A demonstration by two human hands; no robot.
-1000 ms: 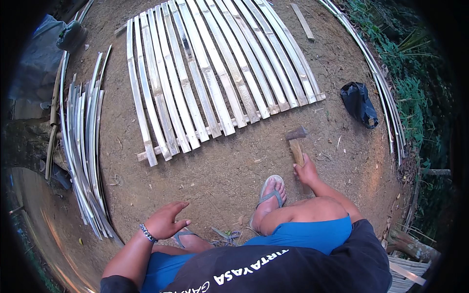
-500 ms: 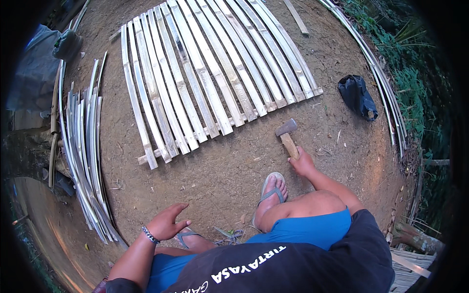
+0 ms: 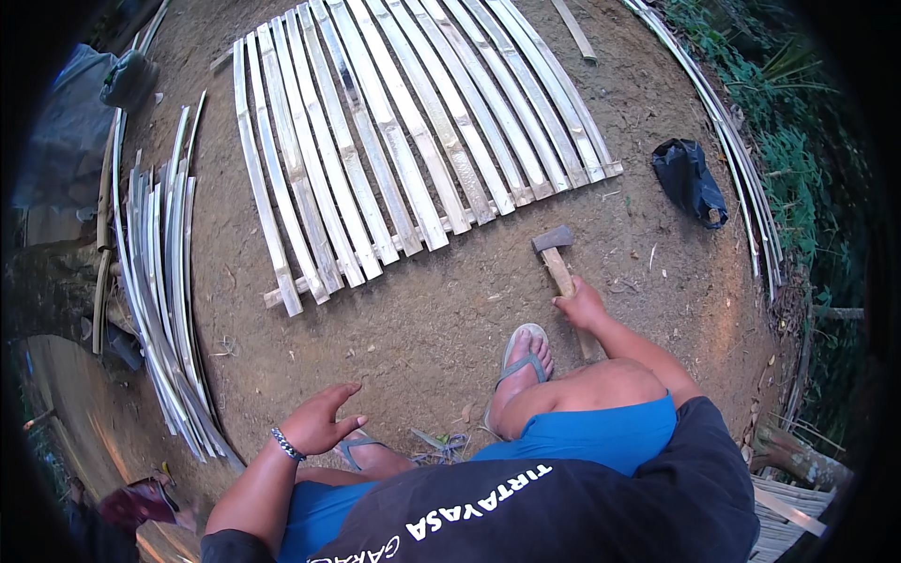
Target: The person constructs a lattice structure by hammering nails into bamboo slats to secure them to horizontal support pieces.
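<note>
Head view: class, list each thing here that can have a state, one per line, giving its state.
Right hand: closed around the tool's handle
Wooden-handled tool: held, head off the panel
Left hand: open, empty
Slatted panel: lying on the ground, gaps between slats
Long strips at left: piled lengthwise
Black bag: crumpled
Bracelet: worn

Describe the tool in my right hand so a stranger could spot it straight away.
Start at the big panel of pale slats on the dirt, then look below its right half. Your right hand grips a hatchet-like tool. Unlike the slats or black bag nearby, it has a dark head across a wooden handle.
</note>
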